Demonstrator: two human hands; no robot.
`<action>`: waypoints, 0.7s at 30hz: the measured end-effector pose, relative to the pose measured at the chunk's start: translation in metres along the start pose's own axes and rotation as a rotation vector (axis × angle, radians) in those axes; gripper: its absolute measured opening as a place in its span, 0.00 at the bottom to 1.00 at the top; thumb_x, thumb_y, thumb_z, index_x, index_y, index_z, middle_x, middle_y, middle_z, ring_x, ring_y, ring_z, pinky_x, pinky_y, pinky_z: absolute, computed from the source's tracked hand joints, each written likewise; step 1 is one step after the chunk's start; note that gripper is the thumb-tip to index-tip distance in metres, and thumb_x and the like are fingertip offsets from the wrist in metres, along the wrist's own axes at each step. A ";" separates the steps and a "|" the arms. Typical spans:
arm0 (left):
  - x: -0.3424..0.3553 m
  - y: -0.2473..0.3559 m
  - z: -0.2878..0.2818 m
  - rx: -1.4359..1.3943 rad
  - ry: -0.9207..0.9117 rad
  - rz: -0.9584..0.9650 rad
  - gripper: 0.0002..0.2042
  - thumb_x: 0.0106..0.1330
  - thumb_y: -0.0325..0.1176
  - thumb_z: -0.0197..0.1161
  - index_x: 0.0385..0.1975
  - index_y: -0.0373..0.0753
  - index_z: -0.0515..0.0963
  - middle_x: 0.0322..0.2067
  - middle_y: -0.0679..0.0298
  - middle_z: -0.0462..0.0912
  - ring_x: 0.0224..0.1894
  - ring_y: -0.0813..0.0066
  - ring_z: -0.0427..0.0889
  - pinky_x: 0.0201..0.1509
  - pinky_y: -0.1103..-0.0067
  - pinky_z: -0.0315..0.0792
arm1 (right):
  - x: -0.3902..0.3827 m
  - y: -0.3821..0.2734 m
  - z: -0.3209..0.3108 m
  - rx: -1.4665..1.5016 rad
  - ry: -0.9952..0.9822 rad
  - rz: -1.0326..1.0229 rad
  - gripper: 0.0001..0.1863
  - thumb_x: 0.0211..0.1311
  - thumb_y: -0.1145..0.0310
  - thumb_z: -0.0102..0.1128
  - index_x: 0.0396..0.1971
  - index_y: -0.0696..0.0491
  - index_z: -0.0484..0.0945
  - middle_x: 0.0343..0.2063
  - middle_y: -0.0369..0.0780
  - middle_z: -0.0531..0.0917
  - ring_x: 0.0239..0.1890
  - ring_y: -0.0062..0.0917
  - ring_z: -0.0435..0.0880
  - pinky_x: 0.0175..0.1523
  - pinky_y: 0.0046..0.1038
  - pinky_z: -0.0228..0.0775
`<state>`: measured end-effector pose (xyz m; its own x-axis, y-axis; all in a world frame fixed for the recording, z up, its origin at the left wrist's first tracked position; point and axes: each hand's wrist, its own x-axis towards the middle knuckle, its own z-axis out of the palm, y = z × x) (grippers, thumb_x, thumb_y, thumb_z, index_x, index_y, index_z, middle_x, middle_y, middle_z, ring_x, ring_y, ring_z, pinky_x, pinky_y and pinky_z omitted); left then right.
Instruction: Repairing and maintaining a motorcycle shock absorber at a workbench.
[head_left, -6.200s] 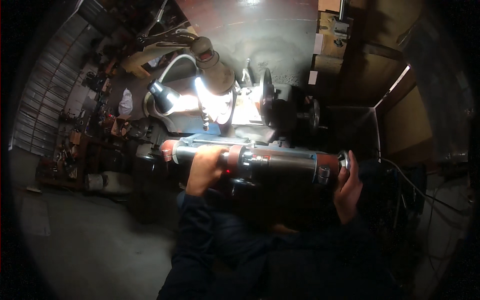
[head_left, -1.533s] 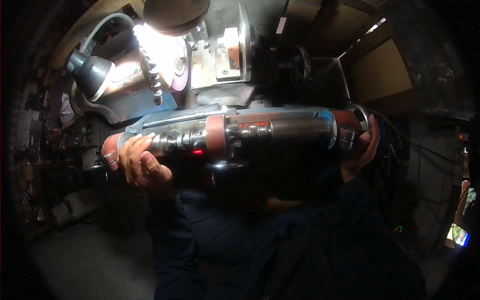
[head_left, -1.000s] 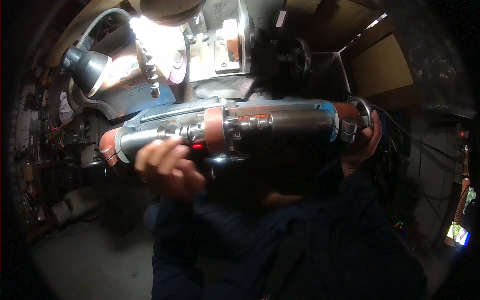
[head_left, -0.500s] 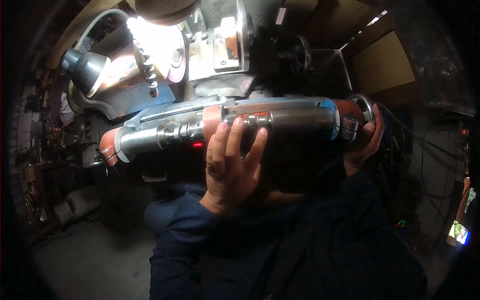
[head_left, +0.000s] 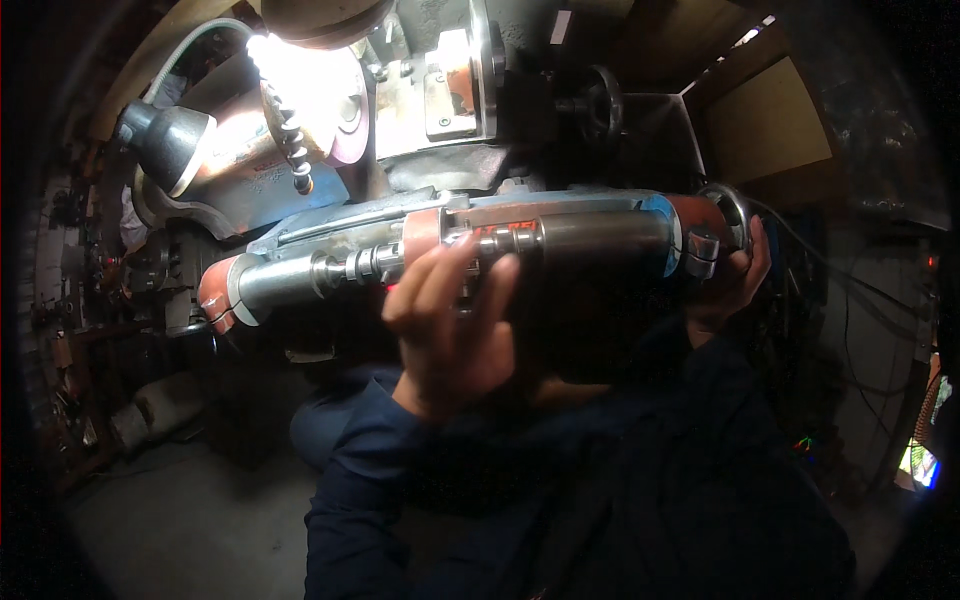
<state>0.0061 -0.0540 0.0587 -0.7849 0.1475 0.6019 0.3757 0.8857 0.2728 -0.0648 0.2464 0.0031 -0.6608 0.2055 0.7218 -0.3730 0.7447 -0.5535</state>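
I hold a long, heavy metal cylinder (head_left: 590, 235) level across my chest. It is steel grey with red-orange bands and a stepped shaft (head_left: 300, 277) at its left end. My left hand (head_left: 450, 320) wraps around the middle of it from below, fingers up over the body. My right hand (head_left: 735, 275) cups its right end beside a round end ring (head_left: 722, 205). Dark blue sleeves cover both forearms.
A workshop machine (head_left: 440, 90) with a grinding wheel (head_left: 345, 120) stands right behind the cylinder, lit by a bright lamp (head_left: 165, 140) on a flexible neck. A black handwheel (head_left: 600, 100) sits at its right. Cluttered shelves fill the left; bare concrete floor lies lower left.
My left hand left the cylinder's left end and slid right to grip its middle. The cylinder stayed level, and my right hand kept hold of the right end.
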 end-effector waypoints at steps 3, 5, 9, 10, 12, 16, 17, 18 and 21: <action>-0.007 -0.022 -0.015 -0.058 0.407 0.048 0.12 0.50 0.25 0.52 0.37 0.39 0.72 0.39 0.57 0.72 0.42 0.64 0.72 0.49 0.70 0.66 | 0.016 -0.023 -0.002 0.101 -0.054 0.098 0.27 0.71 0.51 0.37 0.56 0.59 0.66 0.54 0.50 0.70 0.54 0.36 0.73 0.56 0.36 0.69; -0.018 -0.028 -0.009 -0.342 0.629 -0.125 0.10 0.52 0.25 0.52 0.36 0.37 0.68 0.34 0.58 0.70 0.37 0.67 0.71 0.45 0.72 0.66 | 0.020 -0.029 -0.002 0.083 -0.096 0.109 0.28 0.71 0.51 0.35 0.56 0.59 0.67 0.52 0.51 0.72 0.54 0.39 0.74 0.57 0.38 0.68; -0.040 -0.012 -0.002 -1.196 0.617 -0.759 0.09 0.60 0.23 0.51 0.40 0.36 0.66 0.32 0.60 0.70 0.33 0.74 0.71 0.38 0.77 0.67 | 0.023 -0.028 -0.005 -0.054 -0.114 0.035 0.29 0.70 0.50 0.38 0.57 0.59 0.67 0.52 0.51 0.73 0.55 0.40 0.74 0.58 0.40 0.66; -0.041 -0.006 0.002 -1.292 0.575 -0.913 0.07 0.64 0.23 0.49 0.41 0.37 0.66 0.32 0.62 0.70 0.32 0.75 0.71 0.36 0.79 0.68 | 0.021 -0.026 -0.005 -0.072 -0.118 0.055 0.29 0.70 0.49 0.39 0.57 0.58 0.67 0.53 0.50 0.73 0.56 0.41 0.73 0.59 0.40 0.65; -0.040 -0.001 0.002 -1.374 0.525 -1.111 0.07 0.69 0.30 0.50 0.44 0.38 0.67 0.35 0.63 0.74 0.34 0.76 0.74 0.36 0.81 0.67 | 0.023 -0.030 -0.007 -0.074 -0.094 0.054 0.29 0.69 0.48 0.40 0.58 0.57 0.67 0.54 0.49 0.72 0.57 0.40 0.72 0.59 0.39 0.65; -0.030 -0.015 0.005 -1.345 0.530 -1.186 0.09 0.72 0.35 0.50 0.45 0.39 0.68 0.37 0.63 0.78 0.34 0.78 0.75 0.36 0.81 0.67 | 0.019 -0.024 -0.006 -0.077 -0.098 0.090 0.29 0.69 0.48 0.40 0.58 0.58 0.66 0.55 0.49 0.72 0.59 0.39 0.70 0.62 0.38 0.62; -0.030 -0.018 0.003 -1.340 0.545 -1.179 0.09 0.72 0.35 0.50 0.45 0.39 0.68 0.37 0.63 0.78 0.34 0.78 0.75 0.36 0.81 0.67 | 0.020 -0.024 -0.007 -0.064 -0.099 0.083 0.29 0.69 0.48 0.40 0.58 0.58 0.66 0.55 0.49 0.72 0.59 0.39 0.70 0.62 0.38 0.62; -0.031 -0.021 0.002 -1.362 0.523 -1.175 0.09 0.72 0.36 0.49 0.44 0.39 0.69 0.35 0.64 0.78 0.33 0.78 0.75 0.36 0.81 0.67 | 0.021 -0.025 -0.007 -0.009 -0.090 0.106 0.28 0.70 0.50 0.41 0.58 0.58 0.66 0.55 0.49 0.72 0.59 0.39 0.70 0.62 0.38 0.60; -0.027 -0.027 -0.001 -1.359 0.519 -1.169 0.13 0.73 0.43 0.47 0.42 0.38 0.70 0.32 0.64 0.79 0.31 0.78 0.76 0.33 0.82 0.67 | 0.020 -0.027 -0.007 0.044 -0.097 0.083 0.26 0.71 0.55 0.41 0.59 0.59 0.65 0.56 0.50 0.71 0.61 0.40 0.68 0.63 0.39 0.59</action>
<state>0.0178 -0.0826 0.0355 -0.7912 -0.5622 -0.2406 0.1171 -0.5255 0.8427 -0.0633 0.2347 0.0359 -0.7497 0.2008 0.6306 -0.3415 0.6988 -0.6285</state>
